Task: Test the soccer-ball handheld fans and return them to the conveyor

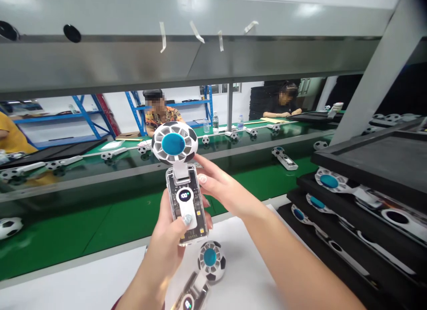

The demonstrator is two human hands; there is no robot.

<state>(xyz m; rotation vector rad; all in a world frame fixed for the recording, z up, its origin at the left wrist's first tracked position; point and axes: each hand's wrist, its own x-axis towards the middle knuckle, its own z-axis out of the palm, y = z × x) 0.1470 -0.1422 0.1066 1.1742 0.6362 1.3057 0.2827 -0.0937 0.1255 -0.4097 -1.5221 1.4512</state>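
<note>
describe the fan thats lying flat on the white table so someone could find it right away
Start at the white table below the green conveyor belt. Just under the left hand, which holds an upright fan, a second fan lies flat. It alone rests on the white surface, its blue-centred football head facing up.

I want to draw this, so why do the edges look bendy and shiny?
Head view: the wide lens bows the metal shelf and stretches the right arm; ceiling lights glare on that shelf; the fan in the left hand is sharp; the people beyond are soft.

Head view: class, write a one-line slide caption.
Left hand holds a football-style fan upright; right hand touches its side.
</note>
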